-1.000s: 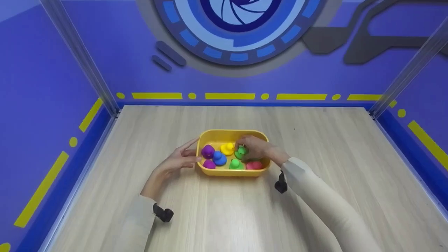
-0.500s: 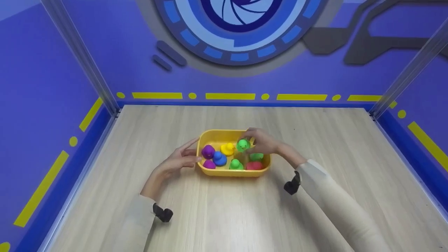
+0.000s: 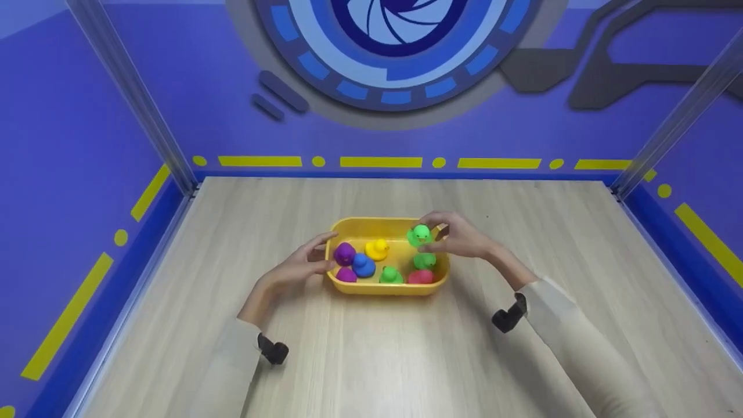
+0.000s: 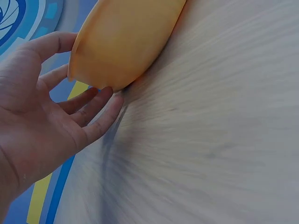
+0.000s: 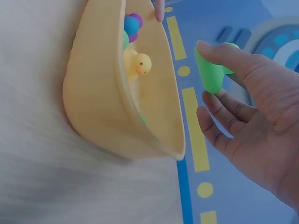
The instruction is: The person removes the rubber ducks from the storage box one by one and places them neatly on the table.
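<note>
My right hand (image 3: 461, 235) pinches a green rubber duck (image 3: 419, 235) between thumb and fingers, held above the right end of a yellow tub (image 3: 386, 288). In the right wrist view the duck (image 5: 210, 72) is apart from the tub's rim. My left hand (image 3: 296, 267) grips the tub's left end, thumb and a finger over the rim, other fingers against the outer wall in the left wrist view. Inside the tub lie a yellow duck (image 3: 377, 249), a blue duck (image 3: 364, 266), two purple ducks (image 3: 345, 253), a green duck (image 3: 390, 275), another green duck (image 3: 425, 261) and a red one (image 3: 421, 277).
The tub stands on a light wood-grain table (image 3: 371, 348). Blue printed panels (image 3: 383, 136) rise behind and at both sides, with metal posts (image 3: 139, 104) in the corners. A small black camera (image 3: 509, 313) is strapped to each wrist.
My right hand has lifted the green duck from among the others and moved it right, to the tub's right end. My left hand stays at the left end, a finger now reaching over the rim.
</note>
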